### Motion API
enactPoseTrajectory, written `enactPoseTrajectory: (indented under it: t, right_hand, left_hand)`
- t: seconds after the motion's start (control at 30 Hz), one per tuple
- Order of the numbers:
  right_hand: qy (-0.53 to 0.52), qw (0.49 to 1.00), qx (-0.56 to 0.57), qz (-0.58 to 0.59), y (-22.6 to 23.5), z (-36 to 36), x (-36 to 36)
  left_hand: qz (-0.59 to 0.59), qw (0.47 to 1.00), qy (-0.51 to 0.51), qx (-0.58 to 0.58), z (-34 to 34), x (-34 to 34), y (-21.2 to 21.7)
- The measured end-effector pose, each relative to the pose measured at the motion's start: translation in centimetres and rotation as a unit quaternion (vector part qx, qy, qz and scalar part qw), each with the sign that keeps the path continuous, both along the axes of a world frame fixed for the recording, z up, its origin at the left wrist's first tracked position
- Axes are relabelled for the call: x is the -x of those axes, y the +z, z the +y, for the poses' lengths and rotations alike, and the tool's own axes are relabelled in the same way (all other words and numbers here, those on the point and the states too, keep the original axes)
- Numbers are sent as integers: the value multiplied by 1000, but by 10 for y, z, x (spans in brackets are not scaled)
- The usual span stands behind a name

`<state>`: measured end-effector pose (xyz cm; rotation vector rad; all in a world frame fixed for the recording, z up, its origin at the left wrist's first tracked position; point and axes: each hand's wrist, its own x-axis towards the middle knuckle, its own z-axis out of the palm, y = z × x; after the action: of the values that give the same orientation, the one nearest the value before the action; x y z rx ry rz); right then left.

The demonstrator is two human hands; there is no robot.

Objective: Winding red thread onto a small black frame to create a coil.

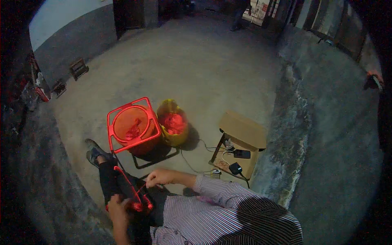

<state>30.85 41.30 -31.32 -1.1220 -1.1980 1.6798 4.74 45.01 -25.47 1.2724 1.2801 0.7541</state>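
Note:
My right hand (158, 178) pinches a thin strand of red cord (141, 188) above my lap. My left hand (117, 209) lies lower, its fingers curled on the left end of a red cord bundle (141, 206) over my dark trousers; shadow blurs the exact grip. A longer red strand (125, 175) runs from the bundle up toward my knee. Beyond my legs stands a red square frame with a ring (109, 126), around an orange container (143, 148). A small red bunch (134, 130) shows inside the ring.
Right of the frame stands a yellow bin (178, 141) filled with red material (174, 123). An open cardboard box (245, 130) holds a phone (241, 154), a black adapter (235, 168) and cables. A small wooden stool (79, 69) stands by the far left wall; a person (240, 14) is at the back.

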Motion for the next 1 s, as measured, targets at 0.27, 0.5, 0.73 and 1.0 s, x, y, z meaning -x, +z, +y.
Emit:
enactPoseTrajectory:
  t: [0.27, 0.5, 0.73, 1.0]
  right_hand:
    - [120, 905, -204, -353, -24, 7, 49]
    - [-43, 903, -317, -285, -36, 7, 26]
    - [-151, 958, -175, 170, 52, -32, -71]
    - [-148, 859, -190, 452, 54, -66, -155]
  left_hand:
    - [439, 798, -247, -331, -14, -26, -10]
    - [219, 912, -154, -311, -18, -24, -20]
    - [-145, 979, -78, 122, -9, -44, -48]
    - [-121, 977, -30, 172, -21, -49, -56]
